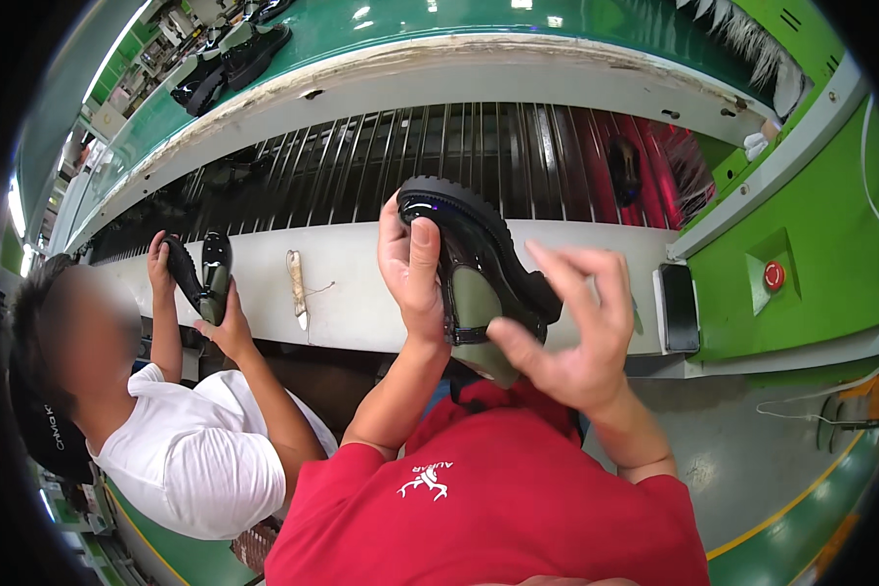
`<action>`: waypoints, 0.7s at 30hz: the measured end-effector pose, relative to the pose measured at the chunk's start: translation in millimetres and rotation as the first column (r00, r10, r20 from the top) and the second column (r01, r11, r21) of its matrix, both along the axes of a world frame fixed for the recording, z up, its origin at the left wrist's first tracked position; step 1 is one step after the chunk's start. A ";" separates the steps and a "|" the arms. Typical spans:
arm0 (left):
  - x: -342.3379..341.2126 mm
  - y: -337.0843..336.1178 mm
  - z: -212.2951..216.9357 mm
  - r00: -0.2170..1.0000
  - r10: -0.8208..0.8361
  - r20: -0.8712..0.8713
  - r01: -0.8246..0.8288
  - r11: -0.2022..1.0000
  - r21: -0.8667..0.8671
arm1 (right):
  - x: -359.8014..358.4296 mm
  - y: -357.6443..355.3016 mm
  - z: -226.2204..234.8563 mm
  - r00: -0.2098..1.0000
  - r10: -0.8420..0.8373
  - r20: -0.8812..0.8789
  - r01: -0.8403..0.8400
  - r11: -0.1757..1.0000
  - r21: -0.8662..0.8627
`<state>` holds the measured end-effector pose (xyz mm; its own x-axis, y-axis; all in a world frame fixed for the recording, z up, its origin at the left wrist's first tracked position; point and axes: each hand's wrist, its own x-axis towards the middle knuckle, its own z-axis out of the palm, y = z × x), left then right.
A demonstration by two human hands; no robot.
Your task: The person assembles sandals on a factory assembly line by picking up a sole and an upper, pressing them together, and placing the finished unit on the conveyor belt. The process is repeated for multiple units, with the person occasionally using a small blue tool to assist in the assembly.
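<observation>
Shoe [474, 269] sits upright in the left hand [412, 273], fingers and thumb clamped on its sole, above the white ledge [342, 293]. Right hand [576, 332] touches it — fingers spread, loose. One-handed grip could slip — the glossy shoe drops.

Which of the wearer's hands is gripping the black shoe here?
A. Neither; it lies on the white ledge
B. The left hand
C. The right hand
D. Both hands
B. The left hand wraps around the shoe with its thumb on the glossy upper, holding it above the ledge; the right hand is open with fingers spread in front of the shoe, not closed on it.
</observation>
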<state>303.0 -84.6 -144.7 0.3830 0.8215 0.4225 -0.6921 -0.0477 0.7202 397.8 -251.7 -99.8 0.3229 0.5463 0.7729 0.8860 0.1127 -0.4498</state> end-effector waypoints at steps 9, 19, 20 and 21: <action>-5.3 -11.2 -4.3 0.986 -0.161 0.036 0.164 0.982 -0.094 | 35.9 52.0 -5.0 0.735 0.471 -0.487 -0.477 0.871 0.123; -10.9 -15.8 13.0 0.983 -0.181 -0.005 0.181 0.982 -0.048 | 40.3 50.6 -12.4 0.538 0.553 -0.636 -0.556 0.800 0.226; -10.2 -14.8 10.4 0.983 -0.183 0.002 0.183 0.982 -0.050 | 39.5 50.2 -12.7 0.531 0.560 -0.636 -0.556 0.797 0.237; -9.4 -14.2 8.8 0.986 -0.164 -0.019 0.163 0.986 -0.039 | 38.7 48.0 -11.8 0.614 0.522 -0.593 -0.522 0.831 0.191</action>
